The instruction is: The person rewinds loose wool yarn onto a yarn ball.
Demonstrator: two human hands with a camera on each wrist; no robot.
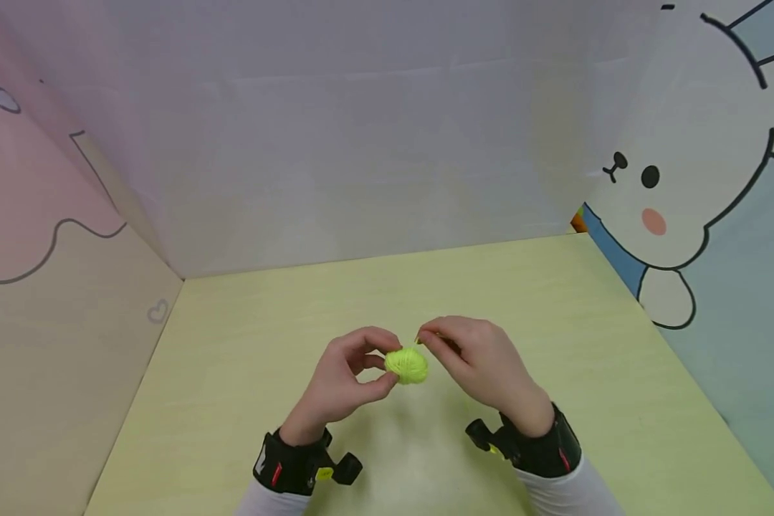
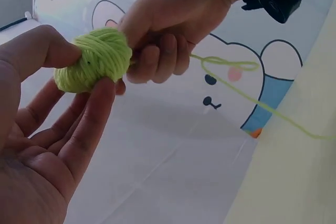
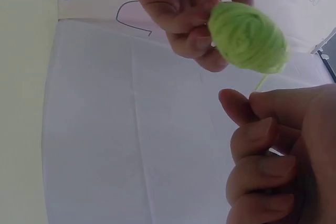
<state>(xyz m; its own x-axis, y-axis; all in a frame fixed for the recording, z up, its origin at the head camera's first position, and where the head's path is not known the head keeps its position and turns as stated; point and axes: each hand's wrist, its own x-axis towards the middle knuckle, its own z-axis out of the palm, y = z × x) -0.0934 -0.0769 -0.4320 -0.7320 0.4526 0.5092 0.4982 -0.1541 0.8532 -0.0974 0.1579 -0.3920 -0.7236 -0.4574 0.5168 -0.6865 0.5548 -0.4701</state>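
Note:
A small ball of bright yellow-green yarn (image 1: 407, 365) is held up over the table by my left hand (image 1: 348, 373), pinched between thumb and fingers at its left end. Close to its upper right side, my right hand (image 1: 480, 358) pinches a strand of the same yarn between thumb and forefinger, the other fingers curled in. A short length of strand (image 3: 261, 82) runs from the ball to those fingertips in the right wrist view. In the left wrist view, a loose yarn tail (image 2: 283, 114) with a folded loop trails out past the right hand.
Beneath both hands lies a pale yellow-green table (image 1: 264, 322). A plain whitish sheet (image 1: 361, 143) hangs behind it, with cartoon-printed panels (image 1: 658, 179) at the right and left sides. Each wrist wears a black strap with a small camera (image 1: 347, 469).

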